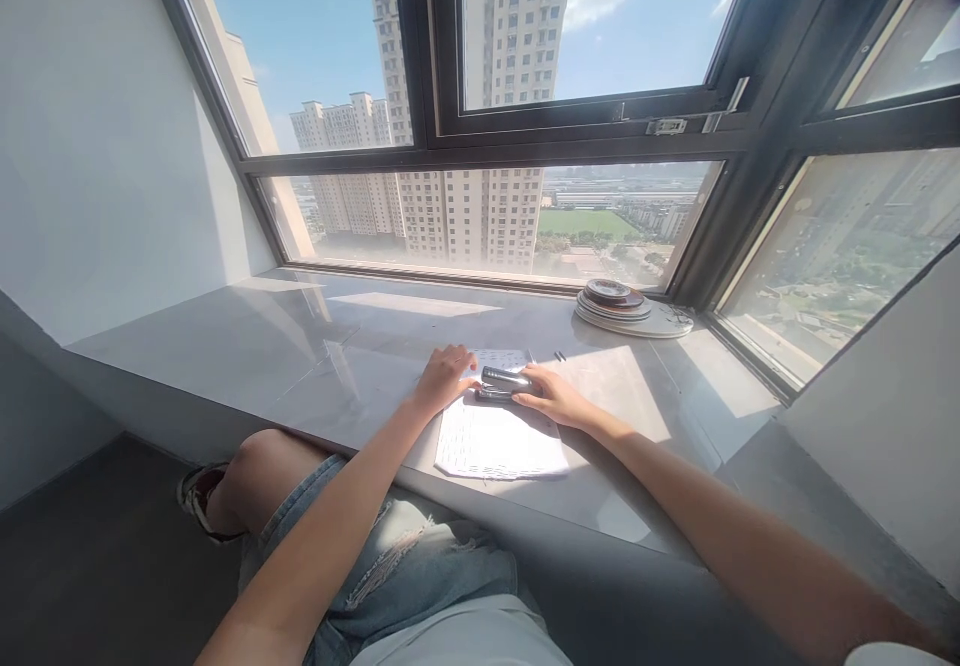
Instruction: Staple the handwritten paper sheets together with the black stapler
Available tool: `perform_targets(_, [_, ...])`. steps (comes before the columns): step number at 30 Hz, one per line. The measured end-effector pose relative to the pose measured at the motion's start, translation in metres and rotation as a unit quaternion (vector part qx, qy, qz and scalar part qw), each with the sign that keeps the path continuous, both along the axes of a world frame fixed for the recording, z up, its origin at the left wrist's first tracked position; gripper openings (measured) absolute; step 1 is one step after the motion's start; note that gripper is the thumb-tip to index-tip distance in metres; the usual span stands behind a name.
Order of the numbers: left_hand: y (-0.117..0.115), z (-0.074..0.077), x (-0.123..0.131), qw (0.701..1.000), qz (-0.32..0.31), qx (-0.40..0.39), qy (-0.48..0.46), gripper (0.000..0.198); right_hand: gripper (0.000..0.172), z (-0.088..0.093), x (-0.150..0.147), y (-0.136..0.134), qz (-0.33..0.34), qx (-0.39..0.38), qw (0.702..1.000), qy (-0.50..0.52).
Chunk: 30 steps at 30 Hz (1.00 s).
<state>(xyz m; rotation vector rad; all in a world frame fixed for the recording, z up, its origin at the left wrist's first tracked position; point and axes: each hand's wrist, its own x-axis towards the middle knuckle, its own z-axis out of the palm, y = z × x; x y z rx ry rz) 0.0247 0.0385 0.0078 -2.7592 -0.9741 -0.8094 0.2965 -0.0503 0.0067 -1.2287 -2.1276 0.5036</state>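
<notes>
My right hand grips a dark, shiny stapler from its right end. The stapler lies sideways over white sheets of paper with printed lines, its jaws apart and facing left. At the upper left edge of the paper, my left hand rests with its fingers bent and its thumb stretched towards the stapler's front end. Between thumb and fingers there is a gap, and I make out nothing held there. Bright sunlight washes out much of the print.
The paper lies on a wide, glossy grey window sill. A stack of plates stands near the window's right corner. Two small dark items lie beyond the right hand. Dark window frames border the sill at the back.
</notes>
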Motion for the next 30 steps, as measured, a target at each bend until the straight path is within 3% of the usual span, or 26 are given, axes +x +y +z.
perform_targets(8, [-0.004,0.001,0.005,1.0,0.006,-0.01,-0.009,0.022,0.033,-0.001,-0.005,0.001,-0.003,0.01,1.0,-0.001])
perform_targets(14, [-0.001,-0.004,-0.007,0.99,0.042,-0.079,-0.108,0.016,0.034,0.005,-0.011,0.001,-0.043,0.018,0.998,-0.041])
perform_targets(17, [0.002,-0.005,-0.017,0.98,0.039,-0.112,-0.162,0.022,0.033,0.013,-0.01,-0.002,-0.041,0.01,0.997,-0.06])
perform_targets(24, [0.004,-0.007,-0.021,0.976,0.055,-0.144,-0.152,0.034,0.023,0.043,0.021,-0.016,0.02,-0.05,0.988,-0.147])
perform_targets(30, [0.002,-0.006,-0.022,0.975,0.051,-0.166,-0.14,0.035,0.028,0.058,0.053,-0.018,0.055,-0.121,0.973,-0.19])
